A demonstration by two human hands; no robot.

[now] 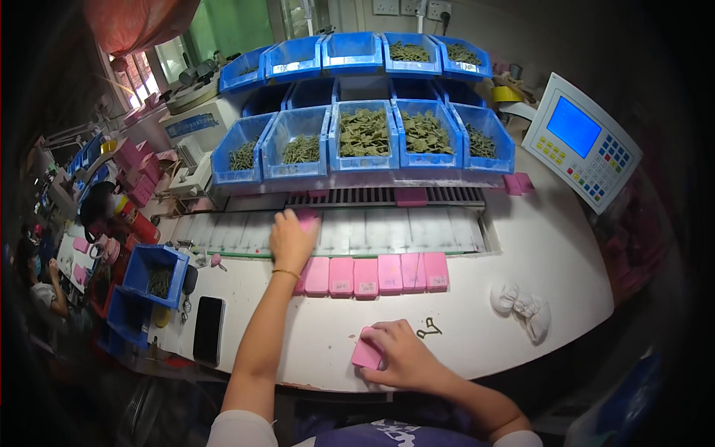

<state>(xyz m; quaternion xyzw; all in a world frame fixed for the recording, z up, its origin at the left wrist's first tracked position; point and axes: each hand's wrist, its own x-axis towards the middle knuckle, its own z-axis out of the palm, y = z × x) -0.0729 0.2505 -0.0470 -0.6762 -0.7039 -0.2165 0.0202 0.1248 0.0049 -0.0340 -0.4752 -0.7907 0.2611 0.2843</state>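
Note:
My right hand (pixel 406 356) is closed around a pink block (pixel 366 353) near the front edge of the white table. Reaching out over the pale segmented strip, my left hand (pixel 292 240) grips another pink block (pixel 307 217), partly hidden by the fingers. Between the hands, several pink blocks (pixel 378 274) stand side by side in a row, some with small labels; my left wrist is beside the row's left end. A small dark green bent piece (pixel 428 328) lies just beyond my right hand.
Blue bins (pixel 367 170) with green pieces rise in tiers behind the slatted metal strip (pixel 357 197). A control panel (pixel 581 141) with a blue screen stands at right, a tied white cloth bag (pixel 521 309) before it. At left are a phone (pixel 209 331), more blue bins (pixel 154 274) and another person (pixel 46 279).

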